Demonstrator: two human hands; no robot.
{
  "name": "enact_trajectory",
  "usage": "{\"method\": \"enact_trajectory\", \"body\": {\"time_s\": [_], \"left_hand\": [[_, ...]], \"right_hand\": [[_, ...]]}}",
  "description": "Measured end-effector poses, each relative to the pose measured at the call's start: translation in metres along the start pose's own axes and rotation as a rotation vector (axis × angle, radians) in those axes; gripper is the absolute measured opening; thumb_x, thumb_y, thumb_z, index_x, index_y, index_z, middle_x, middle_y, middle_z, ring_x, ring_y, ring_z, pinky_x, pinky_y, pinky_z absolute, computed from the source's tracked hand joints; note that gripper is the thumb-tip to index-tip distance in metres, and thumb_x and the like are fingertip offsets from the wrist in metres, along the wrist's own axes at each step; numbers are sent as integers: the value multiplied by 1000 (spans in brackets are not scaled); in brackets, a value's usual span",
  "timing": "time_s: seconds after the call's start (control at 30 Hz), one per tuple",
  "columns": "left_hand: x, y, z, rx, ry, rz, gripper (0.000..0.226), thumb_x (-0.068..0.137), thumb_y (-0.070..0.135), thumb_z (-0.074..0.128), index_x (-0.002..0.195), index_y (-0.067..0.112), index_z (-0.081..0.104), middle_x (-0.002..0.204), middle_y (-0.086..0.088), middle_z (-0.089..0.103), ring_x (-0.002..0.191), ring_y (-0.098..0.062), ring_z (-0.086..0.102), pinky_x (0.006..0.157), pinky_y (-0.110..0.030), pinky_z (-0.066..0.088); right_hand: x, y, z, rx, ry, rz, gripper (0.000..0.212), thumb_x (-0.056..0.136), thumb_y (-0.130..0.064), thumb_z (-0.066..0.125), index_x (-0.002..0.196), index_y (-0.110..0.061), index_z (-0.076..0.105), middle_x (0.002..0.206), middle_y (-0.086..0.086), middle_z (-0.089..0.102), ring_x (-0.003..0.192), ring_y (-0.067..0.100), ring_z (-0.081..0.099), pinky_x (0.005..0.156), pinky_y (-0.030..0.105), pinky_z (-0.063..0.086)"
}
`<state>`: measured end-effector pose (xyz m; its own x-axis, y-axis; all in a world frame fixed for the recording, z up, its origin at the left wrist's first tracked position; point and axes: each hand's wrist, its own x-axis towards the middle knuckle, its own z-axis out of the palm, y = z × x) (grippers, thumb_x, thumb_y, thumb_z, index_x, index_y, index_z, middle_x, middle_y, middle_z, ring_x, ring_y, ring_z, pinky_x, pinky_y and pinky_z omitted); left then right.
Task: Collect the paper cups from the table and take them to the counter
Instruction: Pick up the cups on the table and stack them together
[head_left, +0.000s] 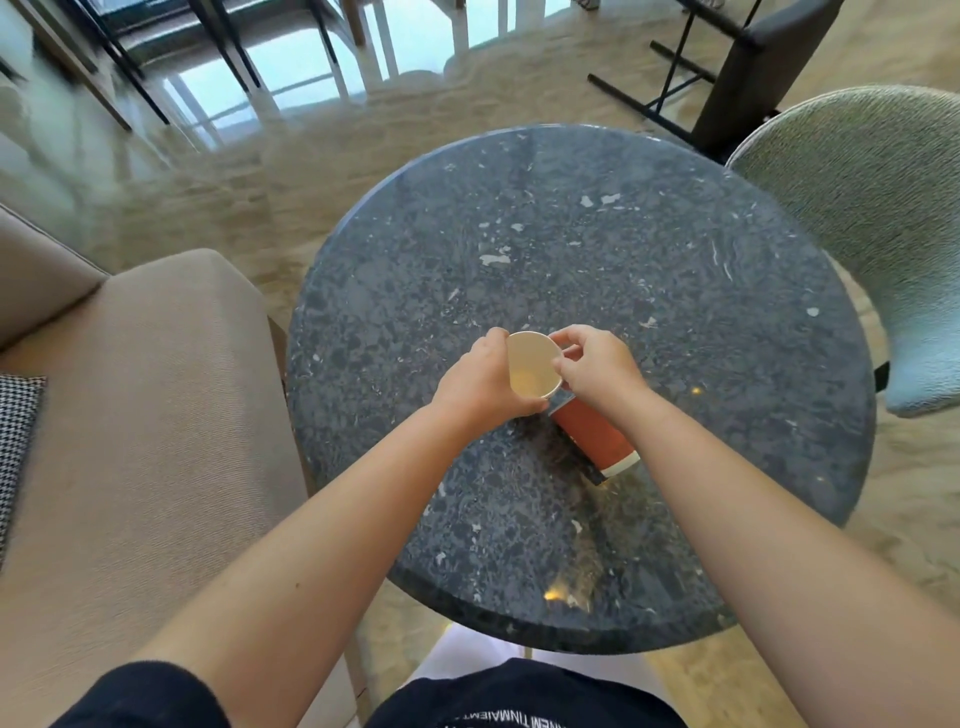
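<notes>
An orange paper cup (595, 436) with a white inside and a white band at its base is held over the round dark stone table (597, 260). Its open mouth (532, 369) faces up at me and its base slants toward the lower right. My left hand (480, 382) wraps the left side of the cup just under the rim. On the right side, my right hand (597, 366) pinches the rim with its fingertips. I cannot tell whether this is one cup or several nested together. No other cup shows on the table.
A beige upholstered seat (156, 415) stands at the left of the table, with a houndstooth cushion (15, 441) at its edge. A grey-green fabric chair (872, 208) is at the right. Black metal furniture legs (675, 88) stand on the glossy floor beyond.
</notes>
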<state>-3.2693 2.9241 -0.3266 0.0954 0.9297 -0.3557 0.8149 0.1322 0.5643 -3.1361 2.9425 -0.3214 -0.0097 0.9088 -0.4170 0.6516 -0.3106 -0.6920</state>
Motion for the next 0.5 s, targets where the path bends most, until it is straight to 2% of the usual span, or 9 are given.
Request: {"method": "enact_trajectory", "body": {"time_s": [0.1, 0.17, 0.23, 0.3, 0.37, 0.43, 0.5], "left_hand": [[0, -1, 0, 33, -3, 4, 78, 65, 44, 76, 123, 12, 36, 125, -9, 51, 109, -26, 52, 85, -42, 47], [1, -1, -2, 61, -13, 10, 83, 64, 44, 76, 128, 14, 33, 128, -9, 49, 112, -27, 51, 87, -42, 46], [0, -1, -2, 74, -26, 14, 86, 65, 44, 76, 131, 14, 30, 131, -10, 47, 115, -27, 49, 90, -43, 45], [0, 0, -2, 77, -38, 16, 86, 65, 43, 76, 131, 14, 29, 131, -10, 46, 116, -28, 48, 91, -43, 44], [0, 1, -1, 85, -46, 20, 86, 65, 44, 76, 131, 13, 30, 130, -9, 47, 116, -27, 48, 91, -43, 45], [0, 1, -1, 91, -53, 22, 86, 65, 44, 76, 131, 13, 30, 130, -9, 47, 115, -27, 49, 90, -43, 45], [-1, 1, -1, 92, -59, 21, 86, 66, 45, 75, 131, 13, 30, 130, -8, 47, 115, -27, 49, 90, -43, 45]], "right_hand": [[2, 0, -2, -20, -2, -12, 24, 88, -15, 51, 109, -12, 61, 113, 13, 64, 95, 25, 58, 88, 38, 46], [3, 0, -6, -18, 40, 2, 26, 90, -23, 48, 108, -10, 61, 114, 11, 63, 103, 25, 57, 84, 33, 42], [5, 3, -11, -29, 109, 26, 27, 91, -25, 45, 107, -9, 59, 114, 11, 62, 106, 26, 54, 83, 33, 40], [7, 8, -15, -85, 133, 74, 26, 88, -21, 45, 106, -7, 56, 115, 14, 58, 103, 28, 52, 80, 34, 40], [8, 12, -15, -162, 104, 149, 25, 84, -19, 47, 104, -5, 54, 110, 14, 56, 91, 27, 50, 72, 32, 38], [6, 16, -13, -223, 70, 216, 16, 82, -20, 49, 87, -5, 51, 95, 12, 53, 77, 25, 47, 59, 29, 34], [6, 21, -10, -240, 42, 267, 19, 81, -23, 51, 71, -8, 42, 86, 10, 51, 72, 26, 47, 48, 28, 27]]}}
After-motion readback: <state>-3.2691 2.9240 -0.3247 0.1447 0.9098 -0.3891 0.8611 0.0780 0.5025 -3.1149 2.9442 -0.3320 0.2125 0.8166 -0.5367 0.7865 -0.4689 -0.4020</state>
